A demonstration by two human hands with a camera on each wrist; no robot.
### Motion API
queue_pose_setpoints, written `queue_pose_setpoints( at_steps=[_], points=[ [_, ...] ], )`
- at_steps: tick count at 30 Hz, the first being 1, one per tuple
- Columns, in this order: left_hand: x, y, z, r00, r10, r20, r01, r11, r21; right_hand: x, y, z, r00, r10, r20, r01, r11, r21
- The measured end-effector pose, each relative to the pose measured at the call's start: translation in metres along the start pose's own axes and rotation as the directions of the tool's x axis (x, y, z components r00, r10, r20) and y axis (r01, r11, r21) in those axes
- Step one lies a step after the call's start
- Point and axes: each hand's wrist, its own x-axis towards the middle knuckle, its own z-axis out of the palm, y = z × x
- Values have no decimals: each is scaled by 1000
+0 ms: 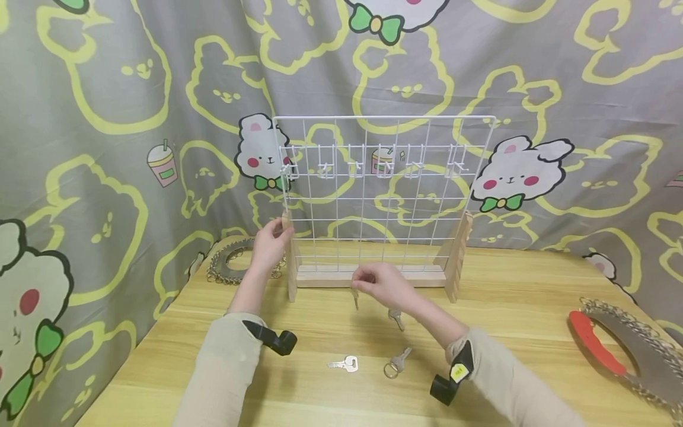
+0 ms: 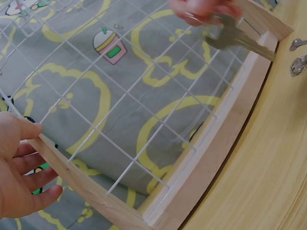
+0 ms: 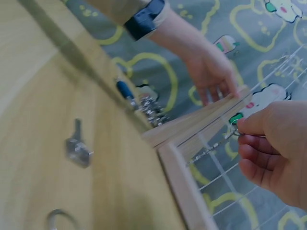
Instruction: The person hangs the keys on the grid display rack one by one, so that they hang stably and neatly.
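Note:
A white wire grid rack [image 1: 373,118] stands upright in a wooden base [image 1: 331,279], with several small hooks [image 1: 385,168] in a row near its top. My left hand [image 1: 270,244] holds the rack's left wooden post [image 1: 290,267], thumb on the near side in the left wrist view. Before the base, my right hand [image 1: 385,286] pinches a key [image 1: 356,299] by its ring [image 3: 235,128]; the blade hangs down. On the table below lie a key [image 1: 396,318], a flat silver key [image 1: 344,363] and a key with a ring [image 1: 398,360].
At the right edge lies a flat metal loop with a red grip [image 1: 594,344] and many small rings along its rim. A similar loop [image 1: 226,261] lies behind my left forearm, its blue grip [image 3: 125,90] seen in the right wrist view. A patterned curtain [image 1: 213,77] hangs behind the table.

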Motion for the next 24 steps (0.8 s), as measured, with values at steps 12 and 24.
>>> queue_pose_setpoints(
  at_steps=[12,24],
  points=[
    [-1,1,0,1000,-1,10,1,1000,1,30,-26,-30,983,-139,-119,135,990,-40],
    [0,0,-1,1000,-12,10,12,1000,14,57,-56,-49,958,-196,-211,175,978,-116]
  ],
)
